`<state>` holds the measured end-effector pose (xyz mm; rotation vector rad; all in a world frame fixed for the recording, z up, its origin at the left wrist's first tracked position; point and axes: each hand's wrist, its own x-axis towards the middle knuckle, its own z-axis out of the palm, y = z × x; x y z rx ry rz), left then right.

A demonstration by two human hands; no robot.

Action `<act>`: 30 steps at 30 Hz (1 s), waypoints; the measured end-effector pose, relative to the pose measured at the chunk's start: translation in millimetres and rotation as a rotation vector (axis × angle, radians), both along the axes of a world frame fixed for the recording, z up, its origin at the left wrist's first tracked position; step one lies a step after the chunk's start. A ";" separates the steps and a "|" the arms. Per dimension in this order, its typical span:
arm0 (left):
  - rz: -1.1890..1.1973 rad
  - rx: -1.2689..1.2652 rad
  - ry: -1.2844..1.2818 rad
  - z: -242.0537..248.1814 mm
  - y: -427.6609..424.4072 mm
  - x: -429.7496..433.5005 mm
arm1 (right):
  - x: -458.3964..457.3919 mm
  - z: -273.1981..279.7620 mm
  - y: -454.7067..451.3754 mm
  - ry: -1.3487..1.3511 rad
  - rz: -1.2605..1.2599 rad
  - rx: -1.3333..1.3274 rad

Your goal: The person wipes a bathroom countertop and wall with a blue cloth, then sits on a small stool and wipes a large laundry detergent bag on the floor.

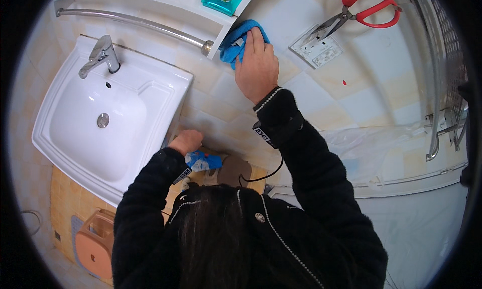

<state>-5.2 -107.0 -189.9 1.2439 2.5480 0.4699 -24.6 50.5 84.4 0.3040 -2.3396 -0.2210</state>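
My right hand [258, 68] presses a folded blue cloth [228, 54] against the lower end of the white cabinet [221, 30], next to the tiled wall. Its fingers lie over the cloth, which carries a small white tag. Lower down, my left hand [187, 141] is beside the right edge of the white washbasin [99, 100]. Its fingers are bent away from view, so whether they grip anything is hidden. Just below that hand is a blue-and-white plastic package [203, 161].
A chrome towel bar [131, 19] runs under the cabinet. Red-handled scissors [345, 15] hang on the wall by a switch plate [316, 48]. A chrome faucet [103, 57] stands on the basin. An orange stool [94, 247] is on the floor; a metal rail [437, 82] is at right.
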 end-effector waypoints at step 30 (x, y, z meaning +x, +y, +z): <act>-0.010 0.016 -0.045 11.8 -6.5 -3.4 | 3.4 -9.0 -7.6 -0.031 0.018 -0.099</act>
